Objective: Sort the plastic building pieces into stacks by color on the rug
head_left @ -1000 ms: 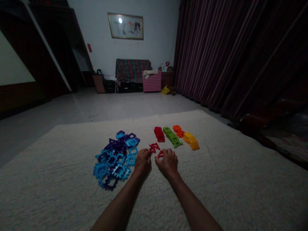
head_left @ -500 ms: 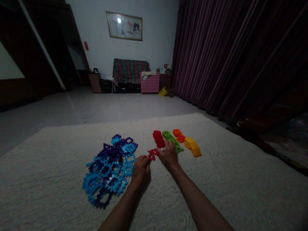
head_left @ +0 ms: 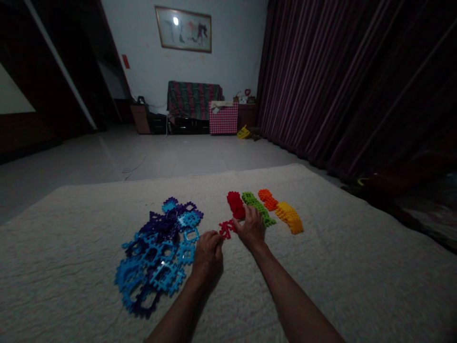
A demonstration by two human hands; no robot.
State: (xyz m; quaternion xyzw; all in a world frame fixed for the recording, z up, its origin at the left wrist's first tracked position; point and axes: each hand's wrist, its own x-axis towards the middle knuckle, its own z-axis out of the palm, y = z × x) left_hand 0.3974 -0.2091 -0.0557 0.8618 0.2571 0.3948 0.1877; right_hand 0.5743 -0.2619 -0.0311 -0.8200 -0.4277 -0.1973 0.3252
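Observation:
Both hands rest on a cream carpet (head_left: 321, 267) among plastic interlocking tiles. My left hand (head_left: 208, 252) is curled, its fingertips touching loose red tiles (head_left: 226, 229). My right hand (head_left: 252, 226) lies just right of those tiles, fingers bent down at the near end of a red stack (head_left: 236, 204); whether it grips a piece is hidden. Beside the red stack lie a green row (head_left: 257, 206), an orange stack (head_left: 267, 198) and a yellow stack (head_left: 291, 217). A heap of blue and purple tiles (head_left: 157, 250) spreads left of my left hand.
Grey tiled floor (head_left: 171, 152) lies beyond the carpet. At the far wall stand a covered bench (head_left: 193, 100) and a red checked box (head_left: 223, 119). Dark curtains (head_left: 339, 85) hang along the right. Dim light.
My right hand has reached forward from the loose red tiles to the near end of the red stack. My left hand has stayed at the loose red tiles.

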